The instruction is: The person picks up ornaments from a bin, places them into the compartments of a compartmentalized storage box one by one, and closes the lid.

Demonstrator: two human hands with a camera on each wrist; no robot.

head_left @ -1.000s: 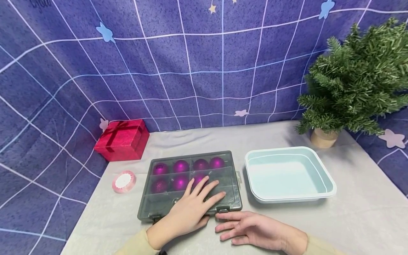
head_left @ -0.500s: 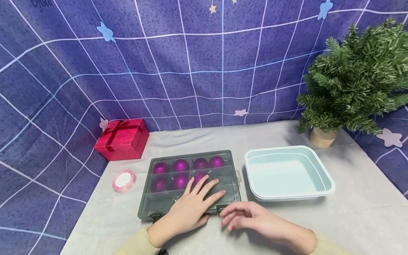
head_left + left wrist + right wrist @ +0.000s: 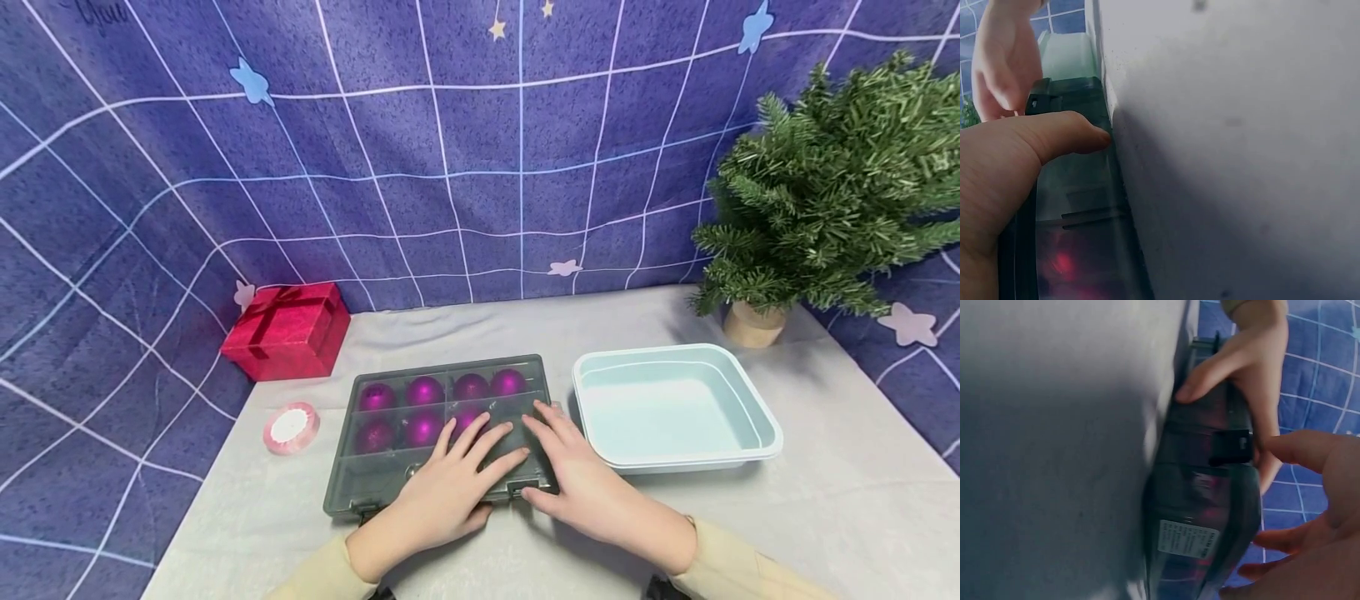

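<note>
A dark, see-through compartment box point(image 3: 442, 479) with its lid down lies on the grey cloth. Several purple ball ornaments point(image 3: 424, 390) show through the lid. My left hand point(image 3: 453, 487) rests on the lid with fingers spread, its thumb against the front wall, as the left wrist view also shows. My right hand point(image 3: 581, 475) is at the box's right front corner, fingertips over the lid and thumb beside the right latch point(image 3: 522, 487). In the right wrist view a white label point(image 3: 1188, 539) shows on the box's side, and the black latch point(image 3: 1231, 447) is closed.
A pale blue tray point(image 3: 675, 417) stands close to the box on the right. Behind it is a small artificial fir tree point(image 3: 832, 192) on a wooden base. At left are a red gift box point(image 3: 287, 332) and a pink ribbon roll point(image 3: 291, 427). A blue gridded cloth point(image 3: 480, 150) hangs behind.
My right hand has moved from in front of the box up and onto its right front corner, fingers now reaching over the lid. The left hand and the box have stayed in place.
</note>
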